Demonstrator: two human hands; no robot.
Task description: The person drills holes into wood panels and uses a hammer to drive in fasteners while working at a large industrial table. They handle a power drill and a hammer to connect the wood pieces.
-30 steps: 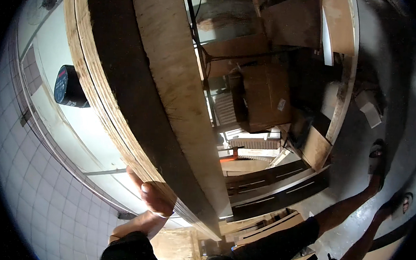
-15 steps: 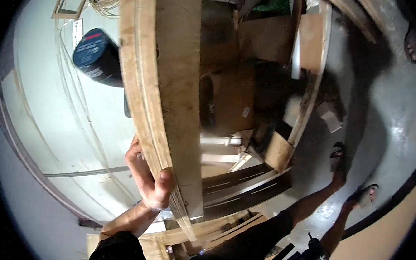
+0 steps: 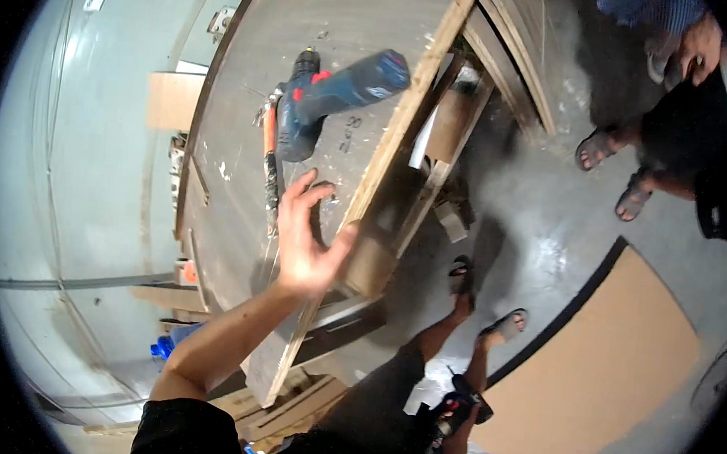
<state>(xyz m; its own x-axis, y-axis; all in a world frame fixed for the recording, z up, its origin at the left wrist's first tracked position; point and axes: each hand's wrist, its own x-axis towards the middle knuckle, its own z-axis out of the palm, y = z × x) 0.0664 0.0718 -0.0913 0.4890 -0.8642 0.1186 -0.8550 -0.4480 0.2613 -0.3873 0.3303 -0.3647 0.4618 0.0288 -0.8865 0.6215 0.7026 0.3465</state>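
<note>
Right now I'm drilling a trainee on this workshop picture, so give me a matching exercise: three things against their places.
Things:
1. drill
2. left hand
3. brown board

Places:
a. flat on the floor
b. lying on the grey panel
c. open, at the panel's wooden edge

Pairs: 1-b, 2-c, 3-a

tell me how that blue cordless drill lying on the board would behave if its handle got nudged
The blue drill lies on its side on the flat grey board, so it would probably slide or pivot, not roll. Its bulky body suggests it is fairly heavy and rigid. It lies near the board's wooden edge, so a hard shove might send it off.
</note>
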